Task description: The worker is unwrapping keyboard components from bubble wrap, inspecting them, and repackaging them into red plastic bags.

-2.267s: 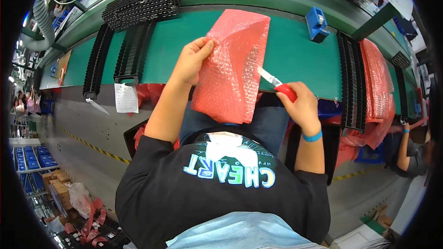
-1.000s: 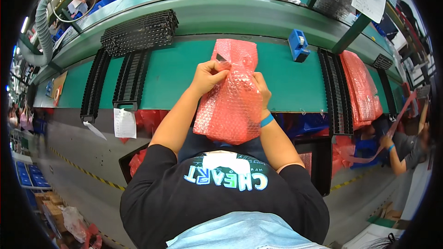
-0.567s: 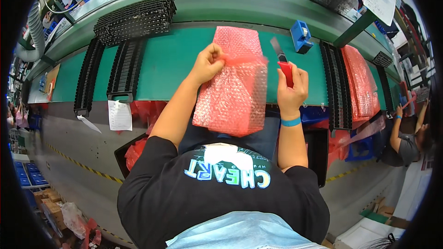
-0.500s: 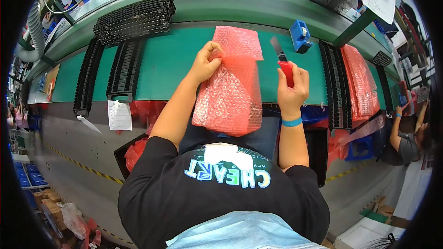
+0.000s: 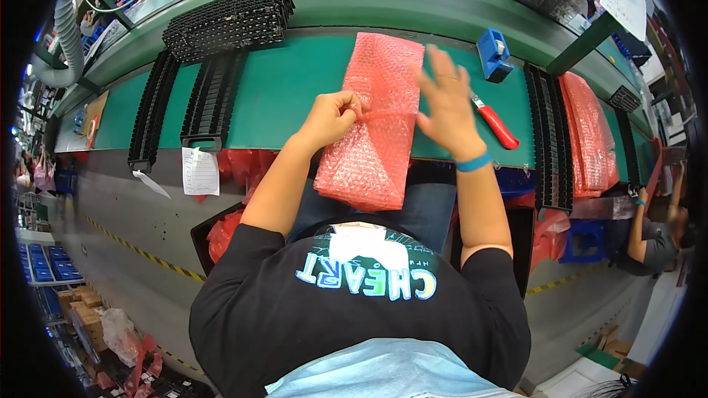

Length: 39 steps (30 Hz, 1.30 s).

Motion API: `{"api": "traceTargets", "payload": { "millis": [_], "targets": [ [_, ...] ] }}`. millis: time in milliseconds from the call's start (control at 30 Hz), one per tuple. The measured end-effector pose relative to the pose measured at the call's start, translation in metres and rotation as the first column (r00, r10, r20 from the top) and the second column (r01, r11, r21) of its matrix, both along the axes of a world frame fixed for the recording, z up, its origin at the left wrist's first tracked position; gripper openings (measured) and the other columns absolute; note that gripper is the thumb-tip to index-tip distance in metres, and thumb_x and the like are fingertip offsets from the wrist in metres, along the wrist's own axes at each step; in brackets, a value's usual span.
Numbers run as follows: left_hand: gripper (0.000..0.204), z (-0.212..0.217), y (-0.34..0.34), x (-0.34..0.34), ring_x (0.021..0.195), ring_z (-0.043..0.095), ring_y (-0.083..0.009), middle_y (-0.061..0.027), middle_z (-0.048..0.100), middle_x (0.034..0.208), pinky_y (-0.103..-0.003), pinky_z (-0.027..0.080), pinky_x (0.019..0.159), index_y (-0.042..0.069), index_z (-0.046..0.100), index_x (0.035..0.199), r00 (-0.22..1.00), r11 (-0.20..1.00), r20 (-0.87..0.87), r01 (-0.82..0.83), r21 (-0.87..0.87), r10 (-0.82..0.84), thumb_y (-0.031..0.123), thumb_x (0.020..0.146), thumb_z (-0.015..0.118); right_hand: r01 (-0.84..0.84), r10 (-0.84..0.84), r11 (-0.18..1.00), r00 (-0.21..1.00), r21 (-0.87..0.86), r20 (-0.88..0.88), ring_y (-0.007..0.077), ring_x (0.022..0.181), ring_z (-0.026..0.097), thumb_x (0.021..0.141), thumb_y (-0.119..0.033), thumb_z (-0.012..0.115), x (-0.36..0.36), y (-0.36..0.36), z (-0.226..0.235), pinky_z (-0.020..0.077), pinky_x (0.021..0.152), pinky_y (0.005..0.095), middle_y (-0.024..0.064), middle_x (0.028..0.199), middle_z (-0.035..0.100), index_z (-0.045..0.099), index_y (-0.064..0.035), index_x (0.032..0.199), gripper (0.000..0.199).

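Two bare hands frame a red bubble-wrap parcel [image 5: 363,166] at a green table [image 5: 276,85], the parcel's upper part over the tabletop and its lower end reaching past the near edge above the worker's lap. Its long axis runs away from the body, the far end leaning slightly right. The left hand [image 5: 335,119] is closed in a pinch, thumb against curled fingers, holding the parcel's left edge about midway along, so that the wrap lies directly to that hand's right. From the pinch a darker pink band crosses the parcel almost square to its length, toward the right edge; whether it is a fold or a separate strip cannot be told. The right hand [image 5: 451,107], blurred, is open with fingers spread and holds nothing visible; it is at the parcel's right edge, by the band's far end, though contact cannot be made out. The left hand is thus the nearer of the two, already on the wrap. Just right of the open hand, a red-handled knife [image 5: 498,127] lies on the table, its handle slanting down and away, below a blue tape dispenser [image 5: 493,56].
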<state>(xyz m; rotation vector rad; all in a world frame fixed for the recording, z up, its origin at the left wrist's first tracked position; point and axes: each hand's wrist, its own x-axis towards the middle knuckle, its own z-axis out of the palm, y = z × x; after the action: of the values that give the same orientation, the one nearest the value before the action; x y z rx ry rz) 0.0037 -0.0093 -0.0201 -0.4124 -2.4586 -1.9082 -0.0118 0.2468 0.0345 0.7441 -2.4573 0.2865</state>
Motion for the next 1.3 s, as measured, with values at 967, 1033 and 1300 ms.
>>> {"api": "traceTargets", "payload": {
  "millis": [967, 1033, 1300],
  "targets": [
    [0.063, 0.016, 0.023, 0.08, 0.091, 0.069, -0.0282, -0.0021, 0.055, 0.143, -0.036, 0.056, 0.071, 0.021, 0.056, 0.139, 0.965, 0.563, -0.26, -0.203, -0.801, -0.022, 0.051, 0.085, 0.068, -0.344, 0.579, 0.764, 0.738, -0.546, 0.346, 0.0251, 0.114, 0.066, 0.083, -0.006, 0.072, -0.011, -0.004, -0.067, 0.0414, 0.111, 0.0401, 0.004, 0.112, 0.074, 0.076, -0.0069, 0.103, 0.021],
    [0.06, 0.016, 0.025, 0.079, 0.089, 0.07, -0.0295, -0.003, 0.054, 0.144, -0.037, 0.056, 0.071, 0.019, 0.056, 0.139, 0.953, 0.619, -0.285, -0.283, -0.733, 0.099, 0.05, 0.088, 0.065, -0.355, 0.594, 0.763, 0.715, -0.54, 0.368, 0.0261, 0.118, 0.064, 0.082, -0.006, 0.072, -0.012, -0.001, -0.065, 0.0406, 0.112, 0.0404, 0.0046, 0.114, 0.074, 0.076, -0.0064, 0.103, 0.021],
    [0.052, 0.011, 0.023, 0.067, 0.082, 0.07, -0.0302, -0.0065, 0.054, 0.145, -0.036, 0.056, 0.065, 0.015, 0.058, 0.136, 0.912, 0.522, -0.388, -0.27, -0.809, -0.13, 0.041, 0.091, 0.062, -0.371, 0.549, 0.82, 0.725, -0.435, 0.416, 0.0281, 0.129, 0.056, 0.081, -0.012, 0.076, 0.025, 0.006, -0.043, 0.0369, 0.115, 0.0416, 0.0076, 0.121, 0.07, 0.076, -0.0041, 0.106, 0.025]
  ]
}}
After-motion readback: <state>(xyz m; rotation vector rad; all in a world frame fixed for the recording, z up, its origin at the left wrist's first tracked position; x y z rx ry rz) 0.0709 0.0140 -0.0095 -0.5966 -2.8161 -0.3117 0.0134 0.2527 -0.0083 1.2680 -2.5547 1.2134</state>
